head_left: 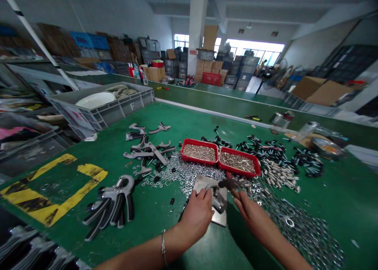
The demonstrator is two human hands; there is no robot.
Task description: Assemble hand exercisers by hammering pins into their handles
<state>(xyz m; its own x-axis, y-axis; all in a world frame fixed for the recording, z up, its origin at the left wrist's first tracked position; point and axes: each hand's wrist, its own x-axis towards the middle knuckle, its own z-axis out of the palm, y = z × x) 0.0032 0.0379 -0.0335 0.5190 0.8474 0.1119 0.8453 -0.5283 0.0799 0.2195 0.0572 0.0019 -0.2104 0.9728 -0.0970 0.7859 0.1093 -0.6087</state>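
Bare forearms reach in from the bottom edge, a thin metal bangle (163, 246) on the left wrist. The left hand (195, 219) is curled nearly closed over a small metal fitting (217, 201), pressing it against a steel plate (223, 219) on the green work mat (206, 246). That firm hold over the fitting keeps it steady on the plate. The right hand (254, 219) is half open, its fingertips (238, 201) reaching a blurred dark piece (229, 184) at the plate's far corner; whether they grip it, I cannot tell.

Around the plate, loose steel nuts (174, 174) crowd its far edge, and flat washers (307, 232) spread toward 4 o'clock. Two red trays of small silver parts (220, 159) sit at 12 o'clock, with black-capped bolts (273, 156) beyond them at 2 o'clock. Black-and-grey spring hand grippers (110, 207) lie piled at 9 o'clock, and loose metal handles (147, 150) at 10 o'clock. Open mat remains at 6 o'clock, just below the plate's near edge, and yellow-and-black floor tape (53, 191) marks the mat farther out at 9 o'clock.
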